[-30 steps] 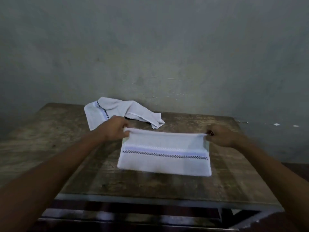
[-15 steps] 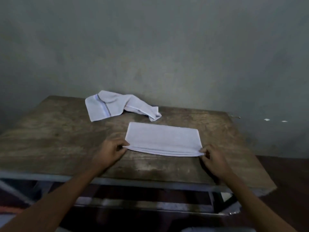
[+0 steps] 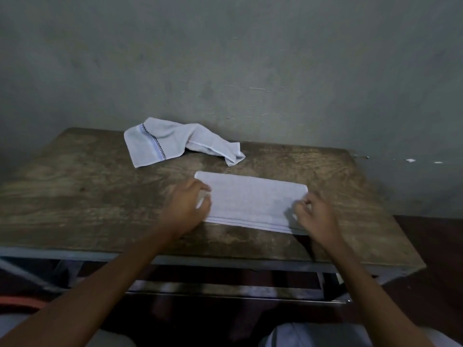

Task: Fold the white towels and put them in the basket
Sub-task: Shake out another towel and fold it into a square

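Folded towel (image 3: pixel 253 199) mid-frame on the table (image 3: pixel 75 196); our left hand (image 3: pixel 185 206) and right hand (image 3: pixel 316 217) each pinch an end. We'd bring one end over, match corners, press flat. Second towel (image 3: pixel 172 141) crumpled upper-left.

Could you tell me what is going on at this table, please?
A person is folding white towels on a wooden table. The left hand and right hand grip the two ends of a folded towel that lies flat near the front edge. A crumpled towel lies behind it near the wall, not yet folded.
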